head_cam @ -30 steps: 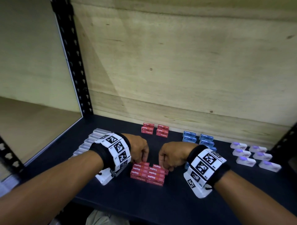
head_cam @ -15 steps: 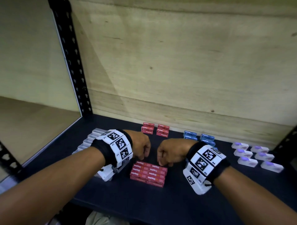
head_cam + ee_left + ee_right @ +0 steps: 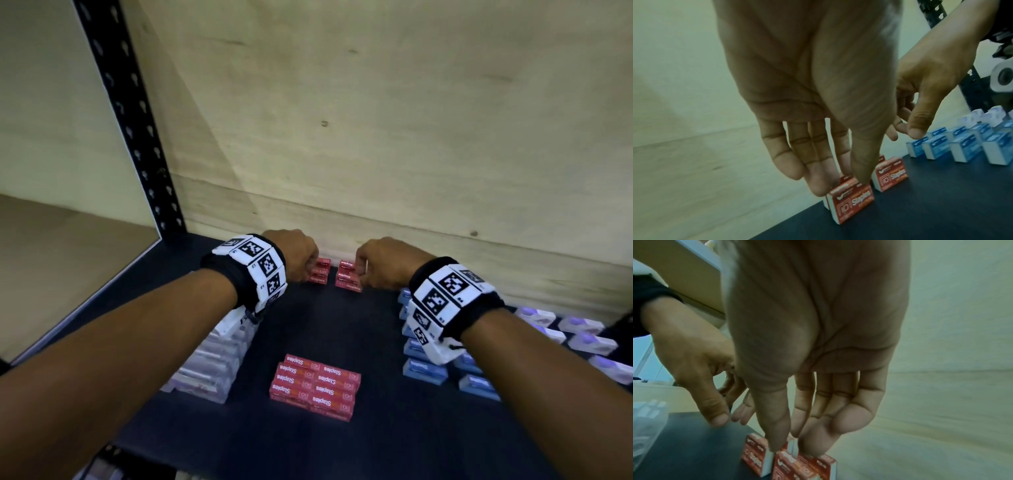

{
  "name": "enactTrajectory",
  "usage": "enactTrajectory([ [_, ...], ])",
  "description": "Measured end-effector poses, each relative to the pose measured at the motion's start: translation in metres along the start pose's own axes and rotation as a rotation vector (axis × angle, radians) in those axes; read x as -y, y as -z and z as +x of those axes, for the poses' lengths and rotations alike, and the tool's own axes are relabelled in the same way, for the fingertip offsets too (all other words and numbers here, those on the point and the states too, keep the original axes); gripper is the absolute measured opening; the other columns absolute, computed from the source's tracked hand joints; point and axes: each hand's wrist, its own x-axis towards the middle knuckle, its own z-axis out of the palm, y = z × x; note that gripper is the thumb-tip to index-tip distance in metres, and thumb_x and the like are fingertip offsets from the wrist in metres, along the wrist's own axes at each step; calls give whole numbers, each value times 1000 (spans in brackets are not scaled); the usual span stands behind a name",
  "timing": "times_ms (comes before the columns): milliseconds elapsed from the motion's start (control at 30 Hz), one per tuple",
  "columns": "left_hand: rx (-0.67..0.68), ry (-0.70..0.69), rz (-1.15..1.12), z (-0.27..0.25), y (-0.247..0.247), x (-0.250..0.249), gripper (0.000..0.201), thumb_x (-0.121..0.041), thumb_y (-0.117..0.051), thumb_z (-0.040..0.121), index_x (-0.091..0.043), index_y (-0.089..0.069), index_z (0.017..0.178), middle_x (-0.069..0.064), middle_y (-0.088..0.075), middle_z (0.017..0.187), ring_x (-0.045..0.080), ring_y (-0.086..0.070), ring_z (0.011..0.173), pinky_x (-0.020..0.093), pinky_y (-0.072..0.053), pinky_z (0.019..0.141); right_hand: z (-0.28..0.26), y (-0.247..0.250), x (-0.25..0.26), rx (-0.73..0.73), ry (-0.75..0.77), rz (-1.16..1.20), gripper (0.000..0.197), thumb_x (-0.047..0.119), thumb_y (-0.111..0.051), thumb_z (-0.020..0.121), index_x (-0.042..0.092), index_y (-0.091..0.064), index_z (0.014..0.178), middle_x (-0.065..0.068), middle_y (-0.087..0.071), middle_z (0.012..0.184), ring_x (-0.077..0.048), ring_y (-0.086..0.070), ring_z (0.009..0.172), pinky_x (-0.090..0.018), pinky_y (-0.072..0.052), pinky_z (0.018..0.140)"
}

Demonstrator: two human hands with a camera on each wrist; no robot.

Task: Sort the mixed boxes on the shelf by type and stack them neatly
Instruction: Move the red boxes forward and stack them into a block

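Note:
Two short stacks of red staple boxes stand at the back wall: the left stack [image 3: 320, 274] and the right stack [image 3: 349, 279]. My left hand [image 3: 308, 270] pinches the left stack [image 3: 855, 203], thumb at its front and fingers behind it. Thumb and fingers of my right hand [image 3: 363, 274] pinch the right stack [image 3: 797, 467] the same way. Both stacks sit on the dark shelf [image 3: 342, 325]. Near the front lies a larger block of red staple boxes [image 3: 315, 387], with no hand on it.
Blue boxes [image 3: 424, 371] stand in rows under my right wrist. White boxes with purple tops [image 3: 582, 342] fill the far right. Pale clear-wrapped boxes [image 3: 212, 363] line the left under my left forearm. A black perforated post [image 3: 130, 120] and plywood back wall bound the shelf.
Both hands have left the front block of red boxes and reached back to the two red stacks at the wall, where they now pinch them. My head has moved closer.

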Motion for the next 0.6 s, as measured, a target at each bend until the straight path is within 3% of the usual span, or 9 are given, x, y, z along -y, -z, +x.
enactTrajectory([
  [133,18,-1,36,18,0,6,24,-26,-71,85,-24,-63,108,-3,-63,105,23,-62,95,28,-44,70,15,-2,-2,-13,-24,-45,19,27,-72,85,18,-68,101,-2,-68,102,-23,-64,91,-38,-55,82],
  [267,29,-4,42,32,-1,9,21,-24,-73,83,-27,-62,101,-6,-56,95,20,-59,87,28,-43,69,28,-6,-2,7,-45,-95,28,32,-75,83,16,-67,105,-4,-68,101,-25,-65,90,-38,-56,80],
  [433,59,-23,45,43,0,8,25,-18,-76,77,-32,-56,84,-8,-58,88,21,-61,84,27,-44,66,37,-10,-3,61,-57,-92,26,27,-77,80,16,-66,101,-3,-68,97,-23,-66,88,-37,-57,80],
  [600,75,-20,57,46,0,6,18,-18,-75,78,-25,-61,88,-7,-61,89,19,-61,81,22,-42,59,39,-11,-3,63,-51,-108,22,22,-76,81,14,-66,100,-4,-68,95,-24,-65,87,-34,-55,75],
])
